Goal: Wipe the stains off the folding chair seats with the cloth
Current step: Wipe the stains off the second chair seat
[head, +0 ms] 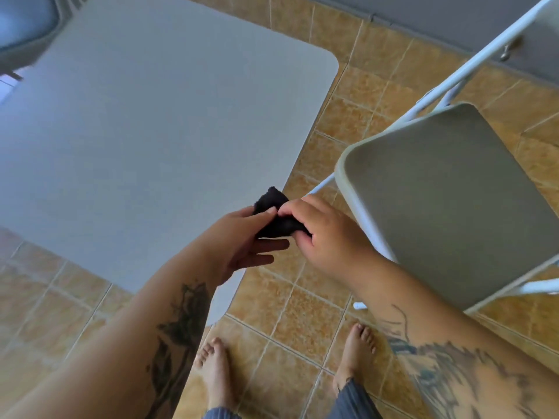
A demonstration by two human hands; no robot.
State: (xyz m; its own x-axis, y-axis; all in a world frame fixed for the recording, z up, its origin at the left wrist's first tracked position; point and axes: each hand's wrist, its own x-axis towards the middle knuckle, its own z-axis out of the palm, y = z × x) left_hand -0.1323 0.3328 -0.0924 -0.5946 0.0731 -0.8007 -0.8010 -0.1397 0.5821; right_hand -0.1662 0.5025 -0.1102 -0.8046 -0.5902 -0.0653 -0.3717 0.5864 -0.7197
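**Dark cloth held in both hands between table and chair**

I see the largest thing first: a pale grey table (pixel 145 140) filling the left and far part of the view, its top bare and its rounded corner reaching toward the far right. To its right stands a folding chair (pixel 453 204) with a grey-green seat on a white metal frame; the seat looks plain and matte, and I cannot make out any stain on it from here. Below everything runs a floor (pixel 302 313) of orange-brown tiles with pale grout lines, and a grey wall (pixel 453 16) closes the far right.

A strip of open floor runs between the table's right edge and the chair's near left corner, and my two bare feet stand at its near end.

My left hand (pixel 242 240) and right hand (pixel 326 234) meet over that strip. Both pinch a small black cloth (pixel 273 214), bunched and fuzzy, with one corner poking up toward the table edge. The left thumb presses on top of it; the right fingers curl around its near side. The cloth hangs apart from the seat, just left of it.
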